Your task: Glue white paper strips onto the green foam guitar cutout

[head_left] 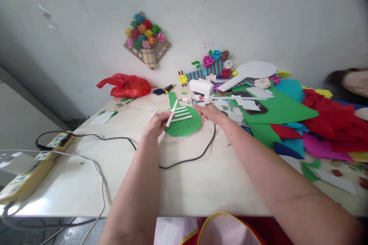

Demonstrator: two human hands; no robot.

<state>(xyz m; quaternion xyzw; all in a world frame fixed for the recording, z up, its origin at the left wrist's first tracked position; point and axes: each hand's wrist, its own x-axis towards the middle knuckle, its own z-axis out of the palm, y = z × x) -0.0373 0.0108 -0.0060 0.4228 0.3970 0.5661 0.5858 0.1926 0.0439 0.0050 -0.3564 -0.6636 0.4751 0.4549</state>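
Observation:
My left hand pinches a rolled white paper stick, tilted above a green paddle-shaped cutout. In my right hand is a white hot glue gun; its nozzle points left, close to the stick's upper part, though I cannot tell whether they touch. A long white glue stick sticks out of the gun's back. Several white paper sticks lie side by side on the green cutout, with a row of dark dots below them. A few more short white sticks rest on the table left of it.
A black cord loops across the table. At left lies a yellow power strip. Behind are a red plastic bag and scissors. Coloured paper sheets, a phone and a white paddle-shaped cutout crowd the right. Paper flowers hang on the wall.

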